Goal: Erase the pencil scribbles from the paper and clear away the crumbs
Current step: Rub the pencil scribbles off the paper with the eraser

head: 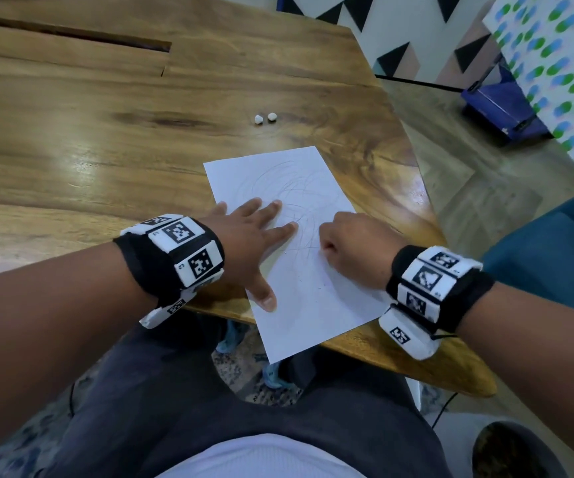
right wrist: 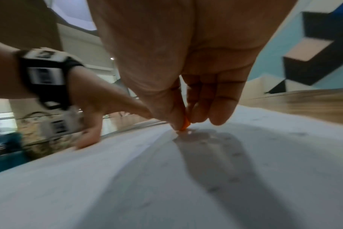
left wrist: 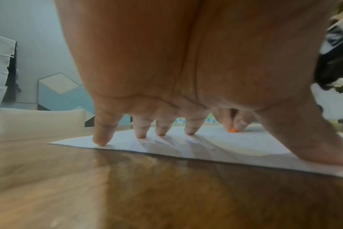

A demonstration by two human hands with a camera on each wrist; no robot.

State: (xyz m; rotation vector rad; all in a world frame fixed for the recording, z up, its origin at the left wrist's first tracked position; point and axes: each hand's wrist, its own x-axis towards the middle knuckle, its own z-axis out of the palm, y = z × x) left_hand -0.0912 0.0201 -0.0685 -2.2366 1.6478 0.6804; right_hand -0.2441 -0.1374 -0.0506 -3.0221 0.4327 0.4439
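Observation:
A white sheet of paper (head: 299, 257) with faint pencil scribbles (head: 296, 194) lies near the front right edge of the wooden table (head: 106, 132), its near corner overhanging. My left hand (head: 254, 236) lies spread flat, fingertips and thumb pressing the paper's left side (left wrist: 166, 147). My right hand (head: 351, 239) is curled and pinches a small orange eraser (right wrist: 184, 125), whose tip touches the paper (right wrist: 166, 178). The same orange eraser (left wrist: 233, 129) shows past my left fingers. Small dark specks lie on the sheet near the right hand.
Two small white lumps (head: 265, 118) sit on the table beyond the paper. A long slot (head: 72, 32) runs across the far tabletop. A blue box (head: 499, 108) stands on the floor at right. My lap is below the table edge.

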